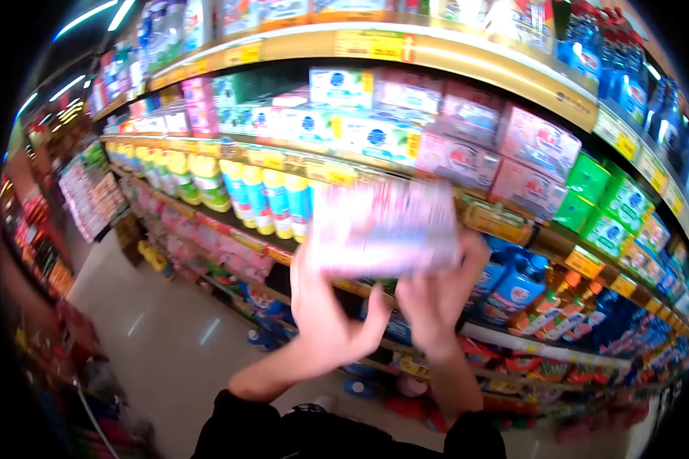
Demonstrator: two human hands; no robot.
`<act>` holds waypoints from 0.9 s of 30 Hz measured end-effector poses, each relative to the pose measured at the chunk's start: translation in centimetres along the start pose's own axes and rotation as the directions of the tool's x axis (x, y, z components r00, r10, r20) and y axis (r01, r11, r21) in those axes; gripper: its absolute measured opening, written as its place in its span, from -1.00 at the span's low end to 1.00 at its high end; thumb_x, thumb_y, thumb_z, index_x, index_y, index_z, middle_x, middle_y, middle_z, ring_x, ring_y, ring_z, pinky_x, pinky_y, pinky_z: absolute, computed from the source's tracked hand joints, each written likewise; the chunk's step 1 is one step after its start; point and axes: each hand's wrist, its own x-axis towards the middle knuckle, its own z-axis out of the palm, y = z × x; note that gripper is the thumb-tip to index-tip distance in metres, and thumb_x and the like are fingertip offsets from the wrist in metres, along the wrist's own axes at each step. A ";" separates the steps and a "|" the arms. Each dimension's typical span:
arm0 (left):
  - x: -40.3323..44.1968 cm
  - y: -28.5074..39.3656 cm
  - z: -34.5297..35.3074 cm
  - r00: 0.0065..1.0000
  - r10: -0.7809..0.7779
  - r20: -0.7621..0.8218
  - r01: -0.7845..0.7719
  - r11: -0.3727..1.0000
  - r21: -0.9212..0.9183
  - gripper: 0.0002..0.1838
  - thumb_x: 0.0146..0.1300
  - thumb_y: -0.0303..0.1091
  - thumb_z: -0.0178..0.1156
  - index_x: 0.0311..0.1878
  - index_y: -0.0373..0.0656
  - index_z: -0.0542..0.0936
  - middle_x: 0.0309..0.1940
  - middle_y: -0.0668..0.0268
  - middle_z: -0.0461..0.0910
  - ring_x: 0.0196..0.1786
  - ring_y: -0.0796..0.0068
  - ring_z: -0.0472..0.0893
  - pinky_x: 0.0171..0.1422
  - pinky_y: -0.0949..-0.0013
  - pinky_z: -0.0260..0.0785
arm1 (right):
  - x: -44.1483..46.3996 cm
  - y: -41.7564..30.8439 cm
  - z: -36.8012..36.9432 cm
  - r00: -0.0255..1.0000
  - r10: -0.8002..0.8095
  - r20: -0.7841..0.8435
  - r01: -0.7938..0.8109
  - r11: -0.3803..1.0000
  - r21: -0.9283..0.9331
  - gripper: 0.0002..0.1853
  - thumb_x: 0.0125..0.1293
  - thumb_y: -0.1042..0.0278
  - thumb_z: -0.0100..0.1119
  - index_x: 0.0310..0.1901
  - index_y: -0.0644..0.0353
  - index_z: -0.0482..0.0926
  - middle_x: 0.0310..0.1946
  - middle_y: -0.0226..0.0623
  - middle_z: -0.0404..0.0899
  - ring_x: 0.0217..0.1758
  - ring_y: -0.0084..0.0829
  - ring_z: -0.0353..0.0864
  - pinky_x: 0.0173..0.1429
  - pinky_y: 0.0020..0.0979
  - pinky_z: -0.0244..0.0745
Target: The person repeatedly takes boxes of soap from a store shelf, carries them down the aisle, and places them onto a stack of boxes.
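Observation:
A pink and white soap pack [386, 229], smeared by motion, is held up before the shelves between both hands. My left hand [325, 310] grips its left end, fingers behind the pack and thumb below its lower edge. At the right end, my right hand [440, 294] has its fingers wrapped round the lower corner. The print on the pack is too blurred to read. Behind it, similar pink packs [536, 141] are stacked on the middle shelf, beside white and green boxes [375, 138].
Yellow-capped bottles [207, 183] and blue and yellow cans [260, 199] line the shelf below on the left. Green packs [616, 206] stand at the right, above blue jugs [517, 287]. The tiled aisle floor [168, 306] runs off to the left, past a hanging printed sheet [84, 195].

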 end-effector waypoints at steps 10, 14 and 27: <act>-20.9 -1.9 -13.4 0.807 -0.588 -0.049 0.581 0.807 -0.105 -0.28 0.02 -0.56 0.21 0.30 -0.44 0.22 0.09 -0.03 0.43 0.17 0.17 0.48 0.24 0.23 0.34 | -18.7 0.6 8.9 0.823 0.413 0.390 -0.519 0.826 0.221 -0.54 0.09 0.61 0.22 -0.15 0.12 0.10 0.28 0.20 0.10 0.33 -0.19 0.20 0.38 -0.18 0.09; -25.5 -3.1 -19.6 0.757 -0.610 -0.235 0.615 0.786 -0.063 -0.33 0.09 -0.60 0.24 0.30 -0.43 0.25 0.19 -0.06 0.40 0.15 0.19 0.54 0.10 0.30 0.49 | -23.6 1.3 15.3 0.719 0.443 0.535 -0.656 0.686 0.314 -0.55 0.07 0.71 0.20 -0.17 0.12 0.13 0.25 0.10 0.13 0.32 -0.25 0.23 0.35 -0.25 0.17; -32.1 -3.9 -43.4 0.572 -0.647 -0.505 0.747 0.665 -0.005 -0.30 -0.16 -0.37 0.56 0.05 -0.24 0.37 0.18 0.03 0.44 0.11 0.24 0.56 -0.06 0.29 0.62 | -32.7 -1.0 36.5 0.356 0.359 0.863 -0.905 0.361 0.223 -0.53 -0.11 0.67 0.33 -0.24 0.12 0.25 0.14 -0.05 0.28 0.22 -0.27 0.33 0.29 -0.27 0.25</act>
